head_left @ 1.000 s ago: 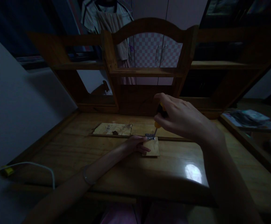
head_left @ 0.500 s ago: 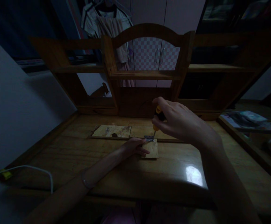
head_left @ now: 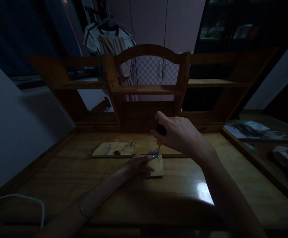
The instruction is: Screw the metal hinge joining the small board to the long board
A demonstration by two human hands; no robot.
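Observation:
My right hand is closed round the black and yellow handle of a screwdriver, held upright. Its tip rests on a small metal hinge at the far edge of a small square wooden piece. My left hand lies on the desk with fingers pressed on the left side of that wooden piece. A long thin wooden board lies just behind, and the hinge sits where it meets the small piece.
The wooden desk has a shelf unit with an arched top at its back. A white cable lies at the front left. Papers and cloth lie on a side surface at the right. Clothes hang behind the shelf.
The view has tilted up and shifted, so hands and wood appear lower and further left. Both hands keep their hold; the screwdriver stays on the hinge.

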